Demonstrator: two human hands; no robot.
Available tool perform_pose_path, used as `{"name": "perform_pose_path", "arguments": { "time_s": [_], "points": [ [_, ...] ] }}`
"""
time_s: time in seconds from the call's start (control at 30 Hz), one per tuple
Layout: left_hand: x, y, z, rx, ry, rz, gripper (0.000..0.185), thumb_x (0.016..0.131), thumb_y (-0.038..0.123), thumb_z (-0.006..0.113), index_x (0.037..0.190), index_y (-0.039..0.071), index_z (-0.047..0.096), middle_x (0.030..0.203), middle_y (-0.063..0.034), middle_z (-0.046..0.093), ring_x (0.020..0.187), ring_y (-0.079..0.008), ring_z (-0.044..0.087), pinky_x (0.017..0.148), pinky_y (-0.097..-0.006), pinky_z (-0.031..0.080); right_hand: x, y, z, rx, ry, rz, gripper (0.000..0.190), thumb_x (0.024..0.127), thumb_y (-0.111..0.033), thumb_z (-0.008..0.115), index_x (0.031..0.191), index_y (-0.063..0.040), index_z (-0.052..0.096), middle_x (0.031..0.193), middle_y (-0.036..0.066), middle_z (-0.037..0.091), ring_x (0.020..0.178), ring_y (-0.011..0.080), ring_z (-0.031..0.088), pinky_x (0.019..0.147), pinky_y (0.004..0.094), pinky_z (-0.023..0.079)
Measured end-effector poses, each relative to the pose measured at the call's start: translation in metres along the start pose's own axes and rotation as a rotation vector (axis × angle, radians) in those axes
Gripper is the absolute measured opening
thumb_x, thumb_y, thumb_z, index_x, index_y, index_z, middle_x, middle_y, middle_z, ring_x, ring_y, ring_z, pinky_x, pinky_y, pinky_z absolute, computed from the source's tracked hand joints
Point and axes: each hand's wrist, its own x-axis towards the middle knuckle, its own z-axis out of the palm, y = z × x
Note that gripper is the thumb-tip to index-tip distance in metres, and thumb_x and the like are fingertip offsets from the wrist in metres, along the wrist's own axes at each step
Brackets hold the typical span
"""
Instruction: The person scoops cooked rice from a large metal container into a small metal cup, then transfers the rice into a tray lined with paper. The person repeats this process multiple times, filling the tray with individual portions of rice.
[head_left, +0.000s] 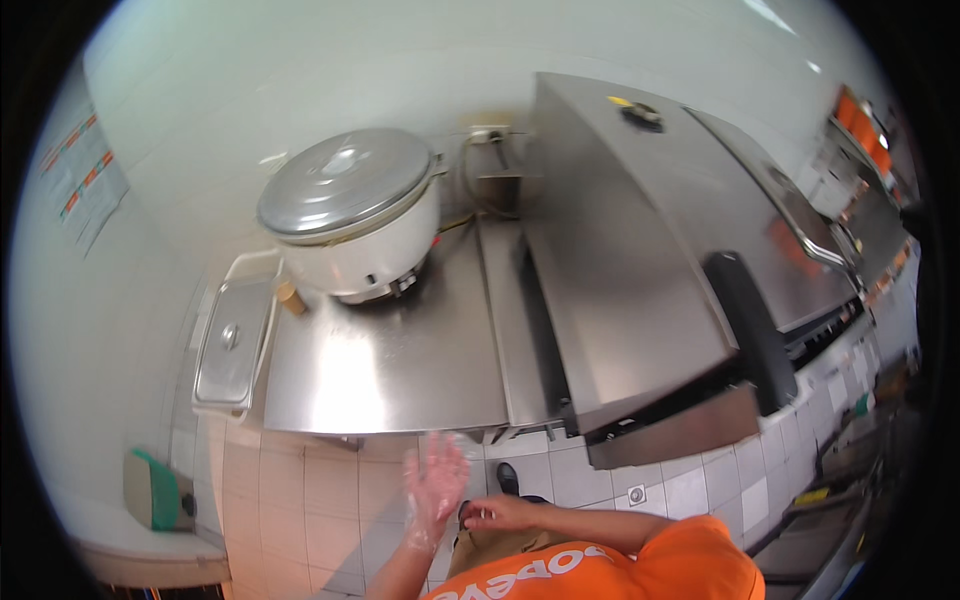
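Over the floor tiles, just in front of the steel counter's edge, my left hand (436, 480) is spread in a clear plastic glove and holds nothing. My right hand (496, 513) is bare, close to the left wrist at my waist, its fingers curled; whether anything is in it cannot be told. Before me stands a stainless steel counter (405, 360). A large white cooker (360, 255) with a round metal lid (352, 184) sits at its back, and a small tan cup (291, 298) is beside the cooker.
Left of the counter is a lidded steel pan (232, 345). To the right stands large steel equipment (622, 277) with a long black handle (750, 330). A wall socket (489, 135) with cables is behind. A green and beige bin (154, 491) stands at lower left.
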Motion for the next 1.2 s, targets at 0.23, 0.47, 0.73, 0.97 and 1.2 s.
{"name": "perform_pose_path", "arguments": {
  "time_s": [0.23, 0.47, 0.73, 0.97, 1.2],
  "points": [
    [0.046, -0.189, -0.092, 0.863, 0.222, -1.043, 0.050, 0.097, 0.040, 0.036, 0.139, 0.013, 0.036, 0.143, -0.0100, 0.037, 0.129, -0.0261, 0.037, 0.106, -0.0421, 0.031, -0.127, 0.037, 0.037, 0.616, 0.290, 0.157, 0.028, 0.093, -0.026, 0.053, 0.089, 0.000, 0.064, 0.078, 0.003, 0.065, 0.072, 0.0090, 0.059, 0.066, 0.0225, 0.048],
    [0.032, -0.420, -0.183, 1.046, 0.172, -1.217, 0.071, 0.089, 0.055, 0.044, 0.145, 0.018, 0.021, 0.150, -0.0128, 0.023, 0.135, -0.0280, 0.027, 0.104, -0.0525, 0.030, -0.340, 0.044, 0.021, 0.220, 0.992, 0.551, 0.066, 0.077, -0.056, 0.061, 0.112, -0.001, 0.056, 0.077, 0.016, 0.062, 0.077, 0.0323, 0.064, 0.067, 0.0399, 0.050],
    [0.000, -0.662, -0.268, 1.022, 0.256, -1.373, 0.079, 0.087, 0.061, 0.041, 0.147, 0.018, 0.012, 0.153, -0.0111, 0.011, 0.139, -0.0287, 0.014, 0.104, -0.0607, 0.020, -0.522, 0.089, -0.007, 0.030, 1.724, 0.636, 0.030, 0.089, -0.021, 0.050, 0.116, -0.008, 0.043, 0.079, 0.019, 0.061, 0.075, 0.0415, 0.060, 0.063, 0.0486, 0.048],
    [0.074, -0.805, -0.275, 1.206, 0.330, -1.287, 0.085, 0.084, 0.065, 0.041, 0.148, 0.018, 0.011, 0.153, -0.0116, 0.010, 0.140, -0.0299, 0.011, 0.103, -0.0635, 0.018, -0.624, 0.182, -0.082, -0.036, 1.468, 0.366, 0.026, 0.090, -0.012, 0.047, 0.116, -0.011, 0.045, 0.081, 0.018, 0.062, 0.070, 0.0365, 0.062, 0.058, 0.0453, 0.048],
    [0.198, -0.994, -0.274, 1.229, 0.458, -1.239, 0.061, 0.088, 0.047, 0.053, 0.135, 0.012, 0.038, 0.116, -0.0098, 0.051, 0.097, -0.0226, 0.054, 0.077, -0.0366, 0.048, -0.795, 0.279, -0.197, 0.347, 1.553, 0.147, 0.017, 0.086, -0.004, 0.044, 0.097, -0.005, 0.056, 0.075, 0.001, 0.057, 0.070, 0.0136, 0.054, 0.063, 0.0272, 0.045]
  ]
}}
